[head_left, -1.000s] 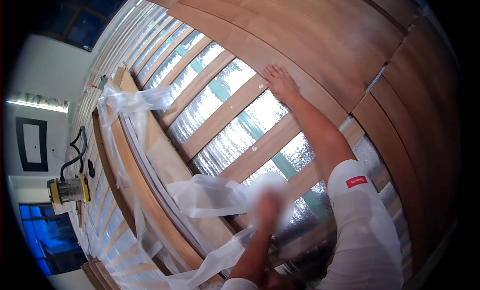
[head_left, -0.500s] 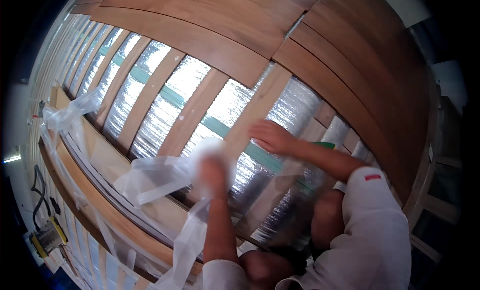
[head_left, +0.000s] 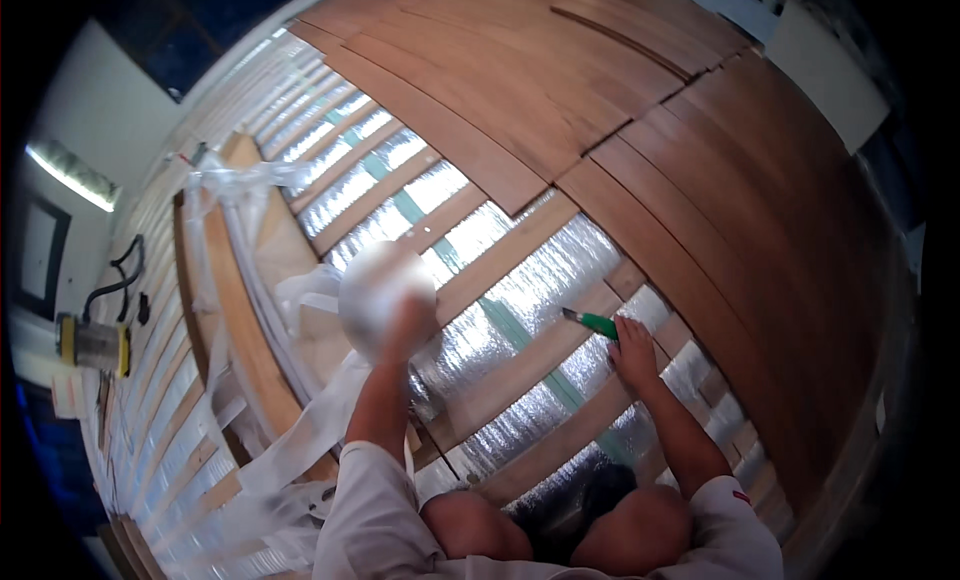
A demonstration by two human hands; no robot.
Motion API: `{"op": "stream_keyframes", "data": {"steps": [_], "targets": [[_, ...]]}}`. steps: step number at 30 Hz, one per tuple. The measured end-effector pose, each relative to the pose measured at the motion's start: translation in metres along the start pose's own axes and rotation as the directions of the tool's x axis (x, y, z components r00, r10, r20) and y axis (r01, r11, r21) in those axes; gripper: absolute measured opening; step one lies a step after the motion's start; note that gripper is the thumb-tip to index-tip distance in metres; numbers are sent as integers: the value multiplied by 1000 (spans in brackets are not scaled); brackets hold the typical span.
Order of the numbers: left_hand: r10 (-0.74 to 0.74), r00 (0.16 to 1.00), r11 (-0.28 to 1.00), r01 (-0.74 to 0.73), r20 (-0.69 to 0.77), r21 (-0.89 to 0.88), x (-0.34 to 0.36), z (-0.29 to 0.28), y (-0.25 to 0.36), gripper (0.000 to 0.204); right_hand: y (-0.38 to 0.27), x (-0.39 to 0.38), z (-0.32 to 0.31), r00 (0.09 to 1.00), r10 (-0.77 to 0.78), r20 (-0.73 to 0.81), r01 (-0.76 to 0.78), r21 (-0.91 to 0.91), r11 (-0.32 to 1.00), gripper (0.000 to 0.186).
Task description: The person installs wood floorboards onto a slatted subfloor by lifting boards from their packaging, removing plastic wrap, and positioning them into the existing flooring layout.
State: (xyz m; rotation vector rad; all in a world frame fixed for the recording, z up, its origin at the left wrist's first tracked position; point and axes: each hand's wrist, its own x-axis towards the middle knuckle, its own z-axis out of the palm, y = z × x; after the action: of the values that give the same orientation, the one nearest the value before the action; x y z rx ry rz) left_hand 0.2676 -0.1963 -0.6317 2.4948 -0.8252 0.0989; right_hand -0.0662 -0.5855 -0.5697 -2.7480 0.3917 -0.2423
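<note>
My right hand (head_left: 634,354) is closed around a green utility knife (head_left: 597,324), its tip pointing left over the silver foil (head_left: 540,280) and wooden battens (head_left: 520,373). My left hand (head_left: 405,325) is smeared, with a round whitish blur over and around it. What it holds, if anything, I cannot make out. Clear plastic film (head_left: 335,405) trails below that hand and spreads over the boards on the left. Both my knees show at the lower edge.
Brown floorboards (head_left: 760,240) cover the far and right side, with a thin strip (head_left: 620,40) lying on them. To the left, long planks (head_left: 250,320) lie partly wrapped in plastic. A yellow-and-grey machine (head_left: 95,345) with a black hose stands farther left.
My right hand, earlier spread over a batten, has moved right and now grips the green knife that lay by my forearm. The view has shifted; my left hand is blurred in both frames.
</note>
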Motion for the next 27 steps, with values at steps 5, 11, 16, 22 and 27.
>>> {"op": "stream_keyframes", "data": {"steps": [5,11,16,22,27], "targets": [[-15,1000,987,14,6,161,-57,-126,45,28,-15,-2,24,996,44,-83,-44,5,999,24],[-342,938,845,285,47,452,-226,-265,66,37,-76,-92,26,983,-88,162,37,289,956,39],[-552,827,609,484,-103,628,-377,-334,21,39,-122,-159,35,839,-458,295,333,388,859,43],[-922,205,13,863,-328,505,-649,-468,-61,28,-166,-199,39,702,-587,402,404,454,794,43],[-997,-72,-72,870,-19,488,-650,-395,-43,21,-142,-174,26,739,-499,453,325,409,853,38]]}}
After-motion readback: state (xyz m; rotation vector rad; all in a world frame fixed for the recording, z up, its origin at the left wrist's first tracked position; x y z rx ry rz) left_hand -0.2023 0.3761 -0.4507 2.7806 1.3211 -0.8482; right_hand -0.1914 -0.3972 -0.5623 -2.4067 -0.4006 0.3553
